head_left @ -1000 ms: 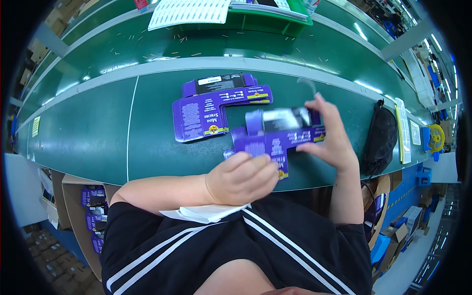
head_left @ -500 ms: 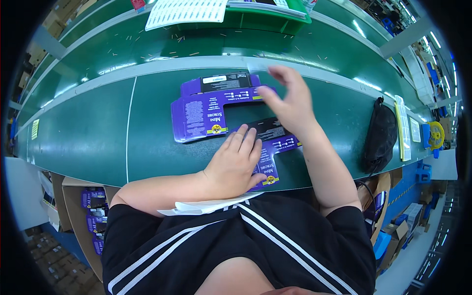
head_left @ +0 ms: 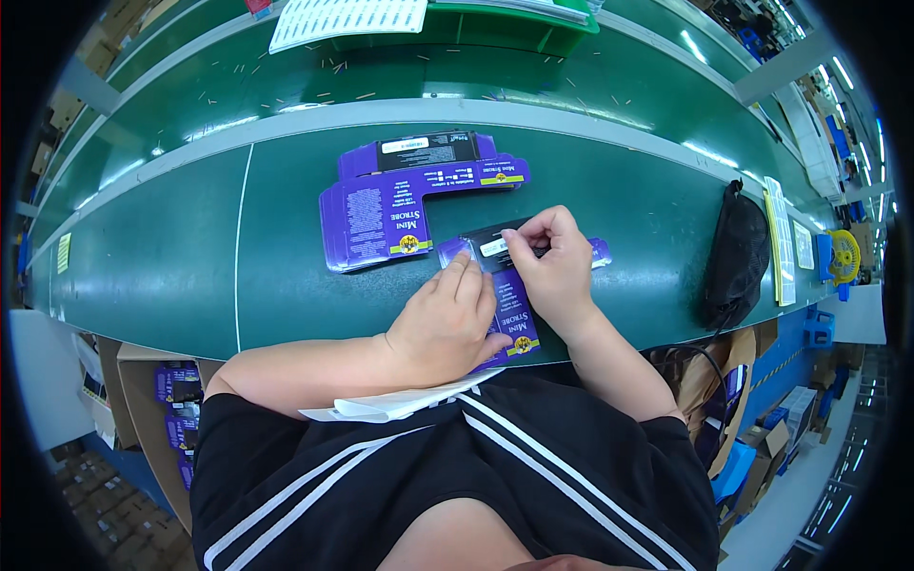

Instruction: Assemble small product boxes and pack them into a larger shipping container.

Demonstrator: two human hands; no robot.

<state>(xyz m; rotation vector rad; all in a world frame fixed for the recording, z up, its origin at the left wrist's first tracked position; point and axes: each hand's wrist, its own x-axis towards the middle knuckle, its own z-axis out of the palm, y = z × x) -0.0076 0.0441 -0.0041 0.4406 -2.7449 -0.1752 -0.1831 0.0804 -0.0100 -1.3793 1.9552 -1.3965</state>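
A flattened purple box (head_left: 514,295) lies on the green table in front of me, with yellow bands and a black panel. My left hand (head_left: 446,309) rests flat across its left part, fingers stretched out and holding it down. On the black panel sits a small white label (head_left: 495,248). My right hand (head_left: 554,264) reaches in over that panel, thumb and forefinger pinched at the label's right end; the fingers cover part of the box. Farther left, a second purple flattened box (head_left: 366,224) lies apart, bearing its own white label (head_left: 405,146) on a black panel.
A black pouch (head_left: 737,255) lies at the right beside sheets (head_left: 779,243). At the back stand a green bin (head_left: 514,36) and a printed white sheet (head_left: 347,23). White papers (head_left: 390,403) lie at my lap. A carton (head_left: 141,409) below left holds purple boxes.
My right hand has come down toward me from above the boxes, its fingers closing to a pinch at the near box's label. The left hand stays on that box.
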